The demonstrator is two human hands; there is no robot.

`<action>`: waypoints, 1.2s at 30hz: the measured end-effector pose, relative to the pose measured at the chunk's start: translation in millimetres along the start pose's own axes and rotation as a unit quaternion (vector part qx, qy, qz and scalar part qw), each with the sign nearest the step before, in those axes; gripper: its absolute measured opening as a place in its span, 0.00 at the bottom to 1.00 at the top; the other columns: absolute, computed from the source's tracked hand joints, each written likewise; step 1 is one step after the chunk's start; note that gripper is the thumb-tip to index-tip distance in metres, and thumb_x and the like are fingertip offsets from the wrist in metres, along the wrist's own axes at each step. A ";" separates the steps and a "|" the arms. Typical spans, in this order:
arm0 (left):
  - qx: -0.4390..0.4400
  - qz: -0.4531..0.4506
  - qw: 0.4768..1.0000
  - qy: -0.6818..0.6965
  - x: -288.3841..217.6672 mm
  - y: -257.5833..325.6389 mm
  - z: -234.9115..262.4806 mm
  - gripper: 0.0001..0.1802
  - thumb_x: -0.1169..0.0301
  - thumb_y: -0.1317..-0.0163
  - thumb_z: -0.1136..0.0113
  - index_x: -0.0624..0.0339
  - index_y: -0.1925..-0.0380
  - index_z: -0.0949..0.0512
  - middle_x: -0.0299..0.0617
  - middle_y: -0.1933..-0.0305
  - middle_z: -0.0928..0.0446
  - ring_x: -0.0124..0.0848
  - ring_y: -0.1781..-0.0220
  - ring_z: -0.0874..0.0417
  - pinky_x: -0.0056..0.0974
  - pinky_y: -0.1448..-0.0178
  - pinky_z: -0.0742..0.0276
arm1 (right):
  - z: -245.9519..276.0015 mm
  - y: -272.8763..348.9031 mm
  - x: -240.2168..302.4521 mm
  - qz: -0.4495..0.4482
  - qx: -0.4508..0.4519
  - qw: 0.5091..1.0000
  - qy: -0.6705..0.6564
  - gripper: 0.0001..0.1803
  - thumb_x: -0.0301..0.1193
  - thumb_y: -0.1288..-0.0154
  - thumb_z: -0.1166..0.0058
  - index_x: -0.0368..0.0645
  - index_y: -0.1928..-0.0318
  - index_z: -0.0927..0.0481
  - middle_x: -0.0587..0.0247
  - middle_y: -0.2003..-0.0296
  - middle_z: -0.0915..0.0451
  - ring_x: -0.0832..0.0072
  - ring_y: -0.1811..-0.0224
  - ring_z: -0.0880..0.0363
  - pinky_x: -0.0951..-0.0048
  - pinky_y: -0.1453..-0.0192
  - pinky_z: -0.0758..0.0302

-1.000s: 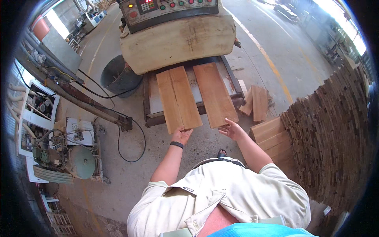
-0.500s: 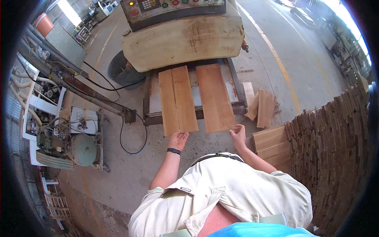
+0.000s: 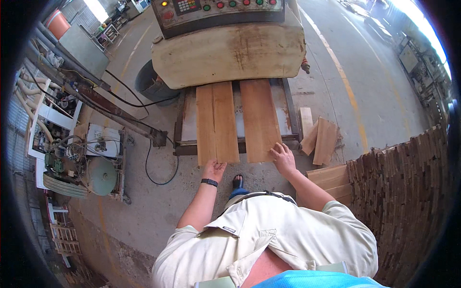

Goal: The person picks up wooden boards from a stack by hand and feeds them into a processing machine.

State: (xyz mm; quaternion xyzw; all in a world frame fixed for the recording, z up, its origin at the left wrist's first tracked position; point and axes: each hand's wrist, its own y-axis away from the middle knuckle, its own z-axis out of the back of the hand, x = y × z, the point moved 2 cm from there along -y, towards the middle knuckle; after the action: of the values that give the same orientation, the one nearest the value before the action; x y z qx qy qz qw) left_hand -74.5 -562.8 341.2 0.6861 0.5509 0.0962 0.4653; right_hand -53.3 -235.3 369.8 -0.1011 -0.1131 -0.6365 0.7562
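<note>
1. Ahead of the left hand [image 3: 213, 170] and right hand [image 3: 283, 161], the left board [image 3: 223, 122] and right board [image 3: 260, 120] lay lengthwise on the bed [image 3: 188, 120], side by side with a narrow gap between.
2. Left hand: at the near end of the left board, fingers curled in at the edge. Thumb not made out; could not tell whether it pinched.
3. Right hand: fingers spread over the near right corner of the right board, touching it. Could not tell whether the thumb gripped from below.
4. Near ends of both boards overhung the bed on the hands' side. Far ends met the lower edge of the hood [image 3: 225, 53]; any length beneath it was hidden.
5. Left board carried a dark lengthwise line, running away from the left hand; split or seam, undecided.
6. Step in hand (judged): feeding the pair under the hood, hands guiding from the near ends.
7. Next move (judged): called for an even push straight ahead, overhang kept level, gap held.
8. Right of the right hand: offcuts [image 3: 325, 141] just beyond, tall stack [image 3: 398, 192] farther out.
</note>
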 end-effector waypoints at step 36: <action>0.110 0.110 0.984 -0.087 -122.0 -196.5 -167.5 0.24 0.66 0.44 0.38 0.63 0.51 0.34 0.52 0.53 0.31 0.48 0.47 0.27 0.50 0.40 0.26 | -5.7 -299.7 -8.0 -0.067 -0.027 0.997 -0.009 0.21 0.26 0.45 0.48 0.48 0.48 0.24 0.54 0.37 0.36 0.52 0.32 0.42 0.52 0.36 0.34</action>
State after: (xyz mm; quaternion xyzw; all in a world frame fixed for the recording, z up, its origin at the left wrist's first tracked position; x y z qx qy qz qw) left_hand -359.2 -584.7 333.3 0.7950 0.4369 0.0258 0.4200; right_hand -349.8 -280.2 364.5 -0.1191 -0.1089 -0.6873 0.7082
